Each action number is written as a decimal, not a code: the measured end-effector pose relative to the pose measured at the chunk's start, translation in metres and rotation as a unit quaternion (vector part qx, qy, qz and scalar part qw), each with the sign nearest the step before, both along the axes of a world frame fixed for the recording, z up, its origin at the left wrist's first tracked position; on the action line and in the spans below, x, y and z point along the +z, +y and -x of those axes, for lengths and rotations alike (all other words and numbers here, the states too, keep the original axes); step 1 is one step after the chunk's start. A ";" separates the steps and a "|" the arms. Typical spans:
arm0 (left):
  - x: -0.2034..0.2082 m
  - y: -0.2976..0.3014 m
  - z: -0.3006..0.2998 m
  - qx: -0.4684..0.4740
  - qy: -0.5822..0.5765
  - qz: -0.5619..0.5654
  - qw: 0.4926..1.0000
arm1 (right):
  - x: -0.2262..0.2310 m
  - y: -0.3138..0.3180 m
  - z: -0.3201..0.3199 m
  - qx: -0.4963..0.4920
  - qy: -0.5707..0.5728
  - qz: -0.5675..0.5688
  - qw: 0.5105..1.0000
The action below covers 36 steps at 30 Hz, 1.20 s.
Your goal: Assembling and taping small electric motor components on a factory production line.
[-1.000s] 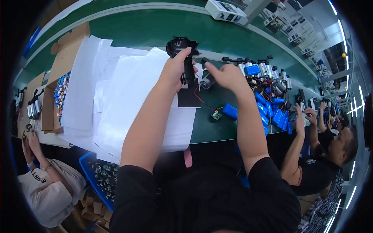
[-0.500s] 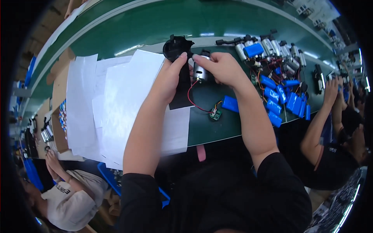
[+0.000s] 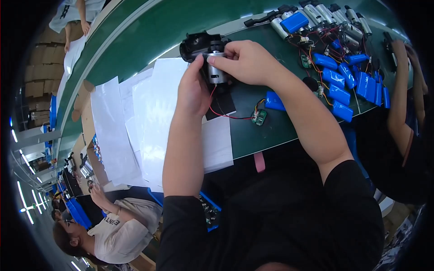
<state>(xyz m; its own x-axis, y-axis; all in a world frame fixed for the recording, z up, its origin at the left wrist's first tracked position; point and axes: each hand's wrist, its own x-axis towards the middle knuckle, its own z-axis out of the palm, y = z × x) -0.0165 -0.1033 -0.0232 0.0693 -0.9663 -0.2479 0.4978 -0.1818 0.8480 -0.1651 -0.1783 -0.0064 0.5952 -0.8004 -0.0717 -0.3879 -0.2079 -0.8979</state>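
My left hand [image 3: 193, 88] is closed round a black plastic housing [image 3: 193, 47], whose wide open end points away from me. Thumb and fingers of my right hand [image 3: 246, 62] grip a silver cylindrical motor [image 3: 215, 67] with a black top. The motor lies over the housing, between my two hands. Red and black wires run from its lower end to a small green circuit board [image 3: 259, 117] on the bench. Wires join that board to a blue battery pack [image 3: 274, 101], partly covered by my right forearm. The far fingers of both hands are hidden.
White paper sheets [image 3: 156, 122] cover the green bench [image 3: 248, 140] at left, beside a cardboard box [image 3: 80, 106]. At right lies a pile of silver motors [image 3: 316, 16] and blue battery packs [image 3: 346, 92] with wires. Co-workers sit on both sides; another person stands at the far left.
The motor has moved left from beside the housing to over it, still in my right hand. The whole view has shifted and turned slightly.
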 end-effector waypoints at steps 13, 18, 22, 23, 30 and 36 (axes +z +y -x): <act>0.000 -0.001 0.000 0.054 0.037 -0.025 0.998 | -0.003 0.007 -0.001 -0.017 0.013 0.141 0.990; 0.004 0.002 0.006 0.061 0.012 -0.003 0.998 | -0.001 0.015 0.001 0.001 0.083 0.186 0.979; 0.012 0.002 0.010 0.065 0.035 -0.005 0.997 | -0.011 0.010 -0.002 -0.015 0.047 0.194 0.980; 0.014 0.002 0.011 0.070 0.046 -0.009 0.996 | -0.013 0.008 -0.003 -0.021 0.020 0.175 0.984; 0.016 0.002 0.008 0.055 0.031 -0.030 0.998 | -0.016 0.012 -0.009 -0.024 0.034 0.190 0.981; 0.015 0.003 0.011 0.057 0.048 -0.045 0.996 | -0.007 0.015 -0.003 -0.032 0.078 0.235 0.968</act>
